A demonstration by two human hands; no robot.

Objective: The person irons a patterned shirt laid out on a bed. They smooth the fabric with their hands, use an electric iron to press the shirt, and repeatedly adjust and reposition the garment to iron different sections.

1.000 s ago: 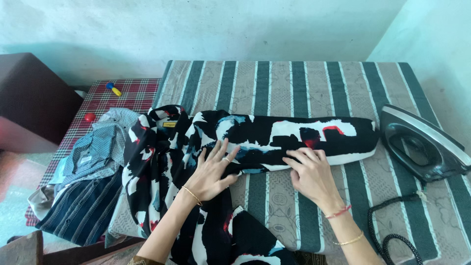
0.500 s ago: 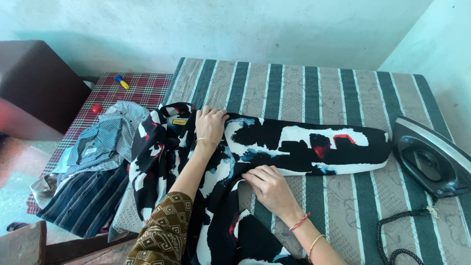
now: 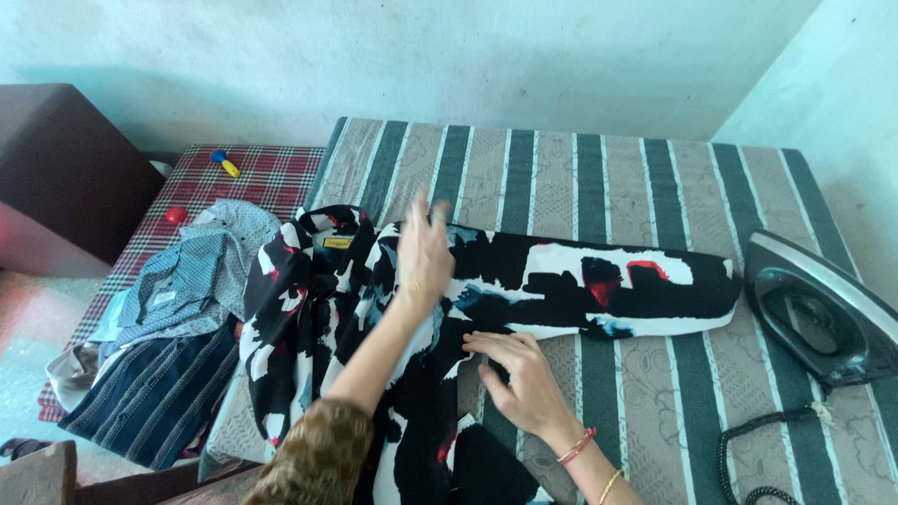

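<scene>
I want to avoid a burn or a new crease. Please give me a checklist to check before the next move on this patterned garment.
1. Iron apart from both hands: ok, it sits at the right end of the striped surface.
2. Iron off the patterned garment: ok, beside its end.
3. Iron hot or cold: cannot tell.
4. Cord away from the garment: ok.
5. Right hand pressing the lower edge: ok.
6. Left hand flat on the cloth: cannot tell, it is blurred.
</scene>
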